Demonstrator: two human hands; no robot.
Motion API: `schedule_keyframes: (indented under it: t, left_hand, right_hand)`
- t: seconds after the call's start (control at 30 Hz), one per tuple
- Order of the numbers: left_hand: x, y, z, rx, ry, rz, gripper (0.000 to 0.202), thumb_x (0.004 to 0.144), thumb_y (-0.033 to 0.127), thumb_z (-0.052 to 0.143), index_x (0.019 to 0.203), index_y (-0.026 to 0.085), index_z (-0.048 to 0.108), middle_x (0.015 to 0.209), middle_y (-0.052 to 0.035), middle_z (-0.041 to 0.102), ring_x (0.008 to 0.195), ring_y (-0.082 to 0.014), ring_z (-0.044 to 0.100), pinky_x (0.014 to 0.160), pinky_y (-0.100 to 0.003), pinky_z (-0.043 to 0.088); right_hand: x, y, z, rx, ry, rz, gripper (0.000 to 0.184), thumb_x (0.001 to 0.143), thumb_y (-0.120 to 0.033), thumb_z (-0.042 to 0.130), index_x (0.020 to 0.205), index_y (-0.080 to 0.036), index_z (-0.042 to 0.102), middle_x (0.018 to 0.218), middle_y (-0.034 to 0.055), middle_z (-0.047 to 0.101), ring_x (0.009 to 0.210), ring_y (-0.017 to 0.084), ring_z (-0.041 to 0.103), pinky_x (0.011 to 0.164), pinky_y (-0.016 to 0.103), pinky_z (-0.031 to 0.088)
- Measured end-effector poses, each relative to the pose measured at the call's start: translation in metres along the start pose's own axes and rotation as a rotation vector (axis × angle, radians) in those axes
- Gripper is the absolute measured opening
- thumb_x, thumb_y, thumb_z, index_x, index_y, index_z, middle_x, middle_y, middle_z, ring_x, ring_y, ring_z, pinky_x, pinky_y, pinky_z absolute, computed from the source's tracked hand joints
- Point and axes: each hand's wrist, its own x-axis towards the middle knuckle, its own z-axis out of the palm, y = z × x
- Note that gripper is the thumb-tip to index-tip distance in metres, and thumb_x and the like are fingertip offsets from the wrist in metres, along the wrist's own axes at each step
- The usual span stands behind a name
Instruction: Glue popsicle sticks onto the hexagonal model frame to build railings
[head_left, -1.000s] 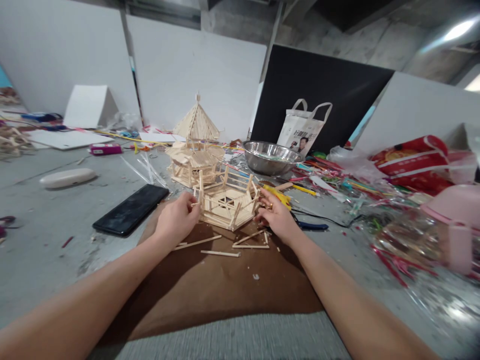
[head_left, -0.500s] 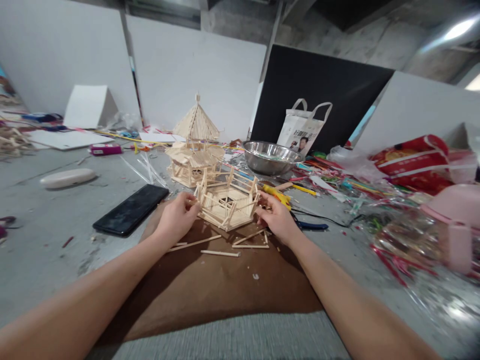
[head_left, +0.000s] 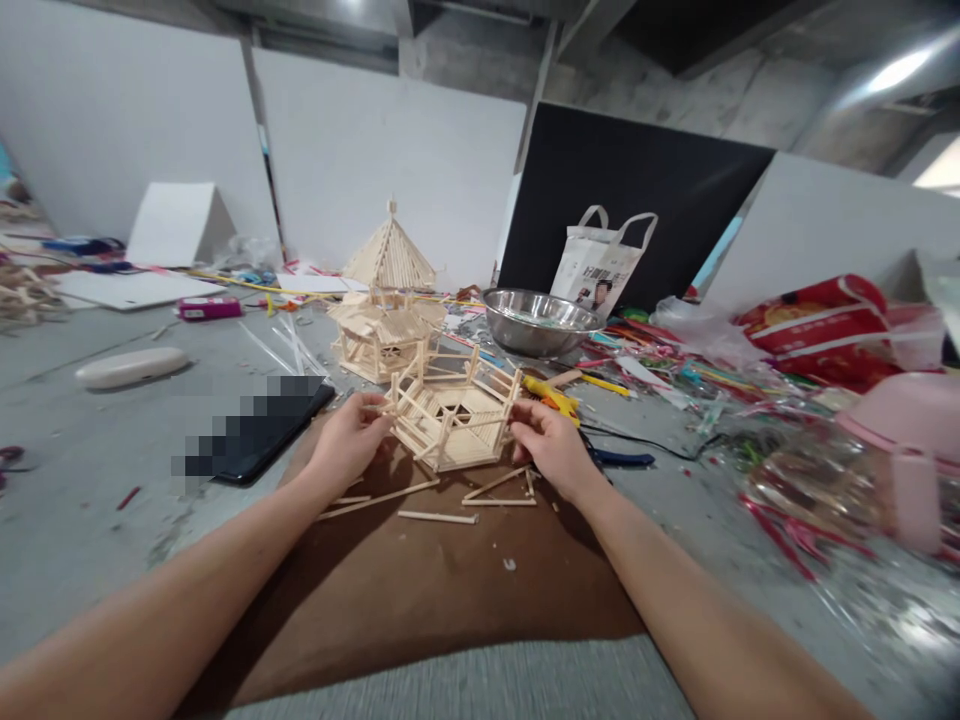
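Between my hands is a hexagonal frame of thin wooden sticks (head_left: 469, 440), with short posts, railings and a slatted floor that has a small opening in it. My left hand (head_left: 351, 436) grips its left edge with bent fingers, and my right hand (head_left: 547, 443) pinches its right edge. Several loose sticks (head_left: 439, 517) lie on the brown board (head_left: 420, 590) just in front of it. Right behind the frame stands a tiered stick pavilion (head_left: 390, 270) with a pointed roof.
A black phone (head_left: 277, 432) and a white oblong case (head_left: 133, 368) lie on the left. Beyond my right hand are a yellow glue gun (head_left: 551, 395) and its cord. A steel bowl (head_left: 541, 325) stands behind, with plastic scraps and a pink cup (head_left: 911, 440) on the right.
The hexagonal frame has turned between my hands, so a different corner post faces me. Both hands stay at its sides. The view has shifted slightly.
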Motion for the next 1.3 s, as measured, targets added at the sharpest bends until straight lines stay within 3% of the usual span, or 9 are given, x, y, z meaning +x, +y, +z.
schedule_keyframes:
  t: [0.17, 0.3, 0.43, 0.5, 0.73, 0.83, 0.93, 1.1, 1.3]
  left_hand:
    - [0.002, -0.002, 0.0, -0.023, -0.05, -0.024, 0.039, 0.067, 0.039, 0.053, 0.098, 0.019, 0.042, 0.068, 0.0007, 0.058, 0.041, -0.01, 0.053, 0.038, -0.021, 0.04]
    - [0.0, 0.004, -0.003, 0.162, -0.015, -0.014, 0.036, 0.069, 0.04, 0.048, 0.098, 0.019, 0.044, 0.074, -0.0007, 0.059, 0.046, -0.0114, 0.054, 0.044, -0.024, 0.042]
    - [-0.006, 0.016, -0.007, 0.547, 0.186, 0.132, 0.026, 0.071, 0.038, 0.044, 0.087, 0.018, 0.051, 0.085, -0.0039, 0.057, 0.072, -0.0179, 0.056, 0.065, -0.03, 0.043]
    - [-0.009, 0.021, -0.008, 0.649, 0.233, 0.198, 0.024, 0.072, 0.036, 0.042, 0.086, 0.019, 0.052, 0.09, -0.0043, 0.054, 0.077, -0.0188, 0.055, 0.069, -0.031, 0.042]
    - [-0.018, 0.023, -0.005, 0.797, 0.164, 0.527, 0.026, 0.077, 0.03, 0.039, 0.097, 0.022, 0.054, 0.096, -0.0037, 0.053, 0.082, -0.0174, 0.053, 0.068, -0.027, 0.042]
    - [-0.019, 0.025, -0.002, 0.899, 0.135, 0.706, 0.03, 0.079, 0.03, 0.037, 0.102, 0.025, 0.055, 0.093, -0.0038, 0.056, 0.087, -0.0183, 0.051, 0.069, -0.027, 0.041]
    - [-0.02, 0.029, 0.003, 0.989, 0.065, 0.786, 0.033, 0.082, 0.031, 0.033, 0.108, 0.026, 0.053, 0.085, -0.0043, 0.06, 0.082, -0.0185, 0.052, 0.065, -0.026, 0.04]
    - [-0.018, 0.03, 0.008, 1.018, -0.025, 0.773, 0.033, 0.082, 0.031, 0.034, 0.111, 0.027, 0.051, 0.085, -0.0049, 0.063, 0.078, -0.0173, 0.055, 0.064, -0.025, 0.04]
    - [-0.016, 0.028, 0.011, 0.999, -0.079, 0.754, 0.033, 0.083, 0.035, 0.03, 0.105, 0.027, 0.054, 0.079, -0.0053, 0.066, 0.071, -0.0182, 0.059, 0.059, -0.026, 0.04]
  right_hand:
    - [-0.002, -0.004, -0.001, -0.028, 0.012, 0.004, 0.025, 0.068, -0.022, 0.045, 0.089, -0.014, 0.056, 0.068, 0.0007, 0.058, 0.039, 0.007, 0.05, 0.043, 0.021, 0.043]
    - [-0.003, -0.004, -0.002, -0.076, 0.041, 0.016, 0.027, 0.069, -0.023, 0.045, 0.092, -0.014, 0.055, 0.066, 0.0011, 0.06, 0.039, 0.009, 0.053, 0.044, 0.022, 0.044]
    - [-0.003, -0.002, -0.002, -0.174, 0.089, -0.036, 0.029, 0.07, -0.025, 0.044, 0.095, -0.015, 0.055, 0.065, 0.0013, 0.06, 0.039, 0.008, 0.051, 0.042, 0.021, 0.042]
    - [-0.004, -0.001, -0.003, -0.239, 0.12, -0.094, 0.029, 0.071, -0.025, 0.043, 0.095, -0.014, 0.056, 0.064, 0.0009, 0.06, 0.041, 0.008, 0.05, 0.043, 0.021, 0.041]
    - [-0.008, -0.008, -0.002, -0.394, 0.183, -0.221, 0.031, 0.071, -0.022, 0.043, 0.097, -0.013, 0.057, 0.052, -0.0028, 0.049, 0.044, 0.009, 0.043, 0.046, 0.021, 0.036]
    - [-0.013, -0.012, 0.001, -0.385, 0.137, -0.277, 0.036, 0.074, -0.024, 0.042, 0.106, -0.014, 0.053, 0.054, -0.0023, 0.05, 0.045, 0.009, 0.043, 0.048, 0.021, 0.037]
    - [-0.02, -0.017, 0.006, -0.38, 0.079, -0.318, 0.045, 0.076, -0.023, 0.041, 0.12, -0.018, 0.042, 0.066, 0.0004, 0.057, 0.047, 0.009, 0.045, 0.052, 0.022, 0.04]
    - [-0.027, -0.022, 0.017, -0.29, -0.048, -0.284, 0.048, 0.077, -0.023, 0.041, 0.125, -0.024, 0.036, 0.091, 0.0044, 0.062, 0.055, 0.011, 0.053, 0.055, 0.024, 0.045]
    - [-0.029, -0.022, 0.028, -0.225, -0.219, -0.233, 0.05, 0.078, -0.023, 0.042, 0.127, -0.025, 0.033, 0.108, 0.0061, 0.057, 0.052, 0.01, 0.055, 0.056, 0.027, 0.048]
